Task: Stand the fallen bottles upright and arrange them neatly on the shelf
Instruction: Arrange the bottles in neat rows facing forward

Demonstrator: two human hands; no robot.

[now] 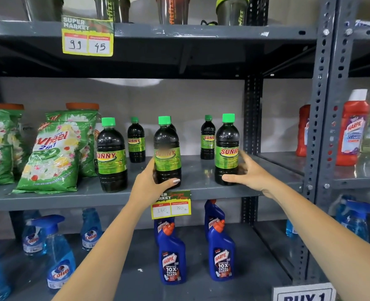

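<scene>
Dark Sunny bottles with green caps stand upright on the middle shelf (201,190). My left hand (151,181) grips the lower part of the middle front bottle (167,148), which looks slightly blurred. My right hand (248,172) wraps the base of the right front bottle (227,146). A third front bottle (112,155) stands free at the left. Two smaller-looking bottles stand at the back, one behind the left gap (136,141) and one near the right (208,137). Another cap shows just behind the middle bottle.
Green Wheel detergent bags (51,157) lean at the shelf's left. A price tag (171,204) hangs on the shelf edge. Blue Harpic bottles (172,255) and Colin sprays (60,261) fill the shelf below. A perforated grey upright (319,118) bounds the right; red Harpic bottles (351,129) stand beyond.
</scene>
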